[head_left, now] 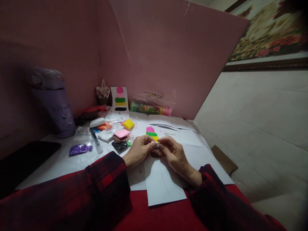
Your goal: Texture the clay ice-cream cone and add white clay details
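Observation:
My left hand (139, 149) and my right hand (176, 156) meet above a white paper strip (165, 189), fingertips pinched together. Between them shows a small bit of white modelling clay (157, 144), held by both hands. Beneath it the paper carries flattened clay: a pink patch (150, 129), a green band (151, 134), a yellow band under my fingers, and a brown patch (156, 154) closer to me. My hands partly cover the yellow and brown areas. Just beyond my right hand lies a thin pale tool (166, 133).
At left are clay packets, among them purple (80, 149), yellow (128, 124) and black (119, 146), plus a pen (96, 141). A purple bottle (54, 106) stands behind them. A painted card (127, 114) leans on the pink partition (156, 48), near a colourful plastic-wrapped pack (150, 107).

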`<action>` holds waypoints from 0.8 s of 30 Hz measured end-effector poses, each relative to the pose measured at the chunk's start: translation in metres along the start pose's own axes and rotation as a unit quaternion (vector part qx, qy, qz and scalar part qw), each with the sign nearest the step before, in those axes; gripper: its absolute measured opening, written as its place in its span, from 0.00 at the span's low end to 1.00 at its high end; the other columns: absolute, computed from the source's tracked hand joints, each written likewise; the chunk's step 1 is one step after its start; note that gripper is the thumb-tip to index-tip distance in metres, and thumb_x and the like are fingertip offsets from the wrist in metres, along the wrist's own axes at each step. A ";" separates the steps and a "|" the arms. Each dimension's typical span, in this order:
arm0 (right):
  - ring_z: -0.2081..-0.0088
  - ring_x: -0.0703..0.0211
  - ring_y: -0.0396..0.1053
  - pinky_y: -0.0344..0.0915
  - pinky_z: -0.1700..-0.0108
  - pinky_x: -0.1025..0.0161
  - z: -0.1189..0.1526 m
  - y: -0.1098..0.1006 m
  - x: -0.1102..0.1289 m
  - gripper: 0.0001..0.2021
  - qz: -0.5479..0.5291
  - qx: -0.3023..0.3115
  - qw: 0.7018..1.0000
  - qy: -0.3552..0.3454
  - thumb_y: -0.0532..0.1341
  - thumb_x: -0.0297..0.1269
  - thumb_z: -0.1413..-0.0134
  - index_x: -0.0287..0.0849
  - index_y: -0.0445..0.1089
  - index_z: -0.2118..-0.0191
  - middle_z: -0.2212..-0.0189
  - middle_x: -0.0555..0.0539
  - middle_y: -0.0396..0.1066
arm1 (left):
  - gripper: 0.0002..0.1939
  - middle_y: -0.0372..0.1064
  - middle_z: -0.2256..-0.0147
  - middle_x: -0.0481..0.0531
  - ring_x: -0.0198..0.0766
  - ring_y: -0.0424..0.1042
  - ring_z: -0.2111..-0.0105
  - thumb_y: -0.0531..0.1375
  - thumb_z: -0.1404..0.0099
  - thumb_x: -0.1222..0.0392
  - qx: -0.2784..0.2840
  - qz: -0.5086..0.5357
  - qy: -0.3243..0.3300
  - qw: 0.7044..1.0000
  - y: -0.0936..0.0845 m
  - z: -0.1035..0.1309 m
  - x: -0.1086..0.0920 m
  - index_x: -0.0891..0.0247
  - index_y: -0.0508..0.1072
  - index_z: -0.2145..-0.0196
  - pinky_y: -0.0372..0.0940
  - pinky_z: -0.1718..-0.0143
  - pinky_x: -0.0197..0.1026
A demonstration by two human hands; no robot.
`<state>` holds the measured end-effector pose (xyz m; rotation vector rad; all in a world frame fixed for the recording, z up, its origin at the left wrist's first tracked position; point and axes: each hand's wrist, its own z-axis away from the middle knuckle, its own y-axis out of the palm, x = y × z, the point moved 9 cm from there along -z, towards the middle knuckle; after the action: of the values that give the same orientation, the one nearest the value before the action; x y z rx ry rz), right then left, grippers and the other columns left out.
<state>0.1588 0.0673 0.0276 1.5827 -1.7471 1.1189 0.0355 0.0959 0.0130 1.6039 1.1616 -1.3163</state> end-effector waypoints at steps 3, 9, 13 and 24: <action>0.77 0.65 0.65 0.63 0.75 0.66 0.000 -0.003 -0.005 0.05 0.000 -0.014 1.000 0.011 0.62 0.38 0.41 0.43 0.70 0.63 0.77 0.53 0.68 | 0.11 0.63 0.81 0.43 0.28 0.59 0.84 0.64 0.44 0.56 -0.011 0.018 0.010 1.000 -0.002 -0.001 -0.001 0.66 0.68 0.73 0.52 0.82 0.33; 0.72 0.61 0.69 0.66 0.70 0.64 0.001 0.000 -0.007 0.03 0.032 0.014 0.999 -0.001 0.62 0.35 0.40 0.44 0.72 0.63 0.71 0.49 0.72 | 0.16 0.67 0.78 0.46 0.29 0.63 0.84 0.65 0.44 0.50 0.027 0.029 -0.002 0.999 0.007 0.002 0.000 0.67 0.69 0.68 0.57 0.82 0.33; 0.70 0.60 0.70 0.67 0.70 0.63 0.000 -0.004 -0.005 0.03 0.064 -0.007 0.998 -0.012 0.60 0.34 0.40 0.44 0.71 0.63 0.70 0.49 0.72 | 0.09 0.67 0.80 0.45 0.29 0.64 0.84 0.63 0.41 0.58 0.025 0.019 0.011 0.999 0.007 0.002 -0.002 0.67 0.71 0.68 0.59 0.81 0.33; 0.67 0.58 0.70 0.66 0.68 0.61 -0.002 0.002 0.008 0.03 0.165 0.020 0.986 -0.021 0.63 0.34 0.43 0.42 0.71 0.67 0.70 0.48 0.71 | 0.08 0.65 0.85 0.42 0.33 0.63 0.87 0.57 0.38 0.59 0.026 0.040 0.008 0.999 0.006 -0.001 0.004 0.64 0.66 0.63 0.60 0.85 0.34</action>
<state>0.1553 0.0649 0.0350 1.3794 -2.0795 1.2875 0.0419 0.0954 0.0095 1.6837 1.0712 -1.2931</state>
